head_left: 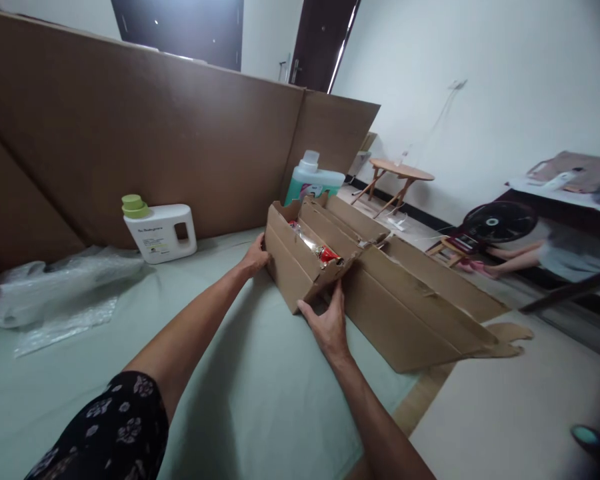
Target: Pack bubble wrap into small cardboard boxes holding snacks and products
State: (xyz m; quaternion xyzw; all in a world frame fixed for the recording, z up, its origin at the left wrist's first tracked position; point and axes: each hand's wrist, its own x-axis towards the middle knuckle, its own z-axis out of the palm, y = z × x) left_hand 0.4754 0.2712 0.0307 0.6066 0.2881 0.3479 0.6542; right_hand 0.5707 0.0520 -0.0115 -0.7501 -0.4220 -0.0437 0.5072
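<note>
Between my two hands is a small open cardboard box (287,261), with a shiny red and gold wrapped item (327,255) and some clear plastic showing inside. My left hand (255,257) grips the box's far left end. At the near right corner, my right hand (327,323) holds it with the thumb against the lower edge; part of the fingers is hidden behind the box. A longer open cardboard box (410,313) stands right beside it, its flaps raised. Behind the boxes is a bottle of teal liquid (320,180) with a whitish cap.
A white jug with a green cap (160,233) stands at left, near bubble wrap (55,293). A tall cardboard panel (155,133) borders the back of the green-covered surface (260,400). Beyond are a folding table (403,170), a fan (500,222) and another person's legs (520,259).
</note>
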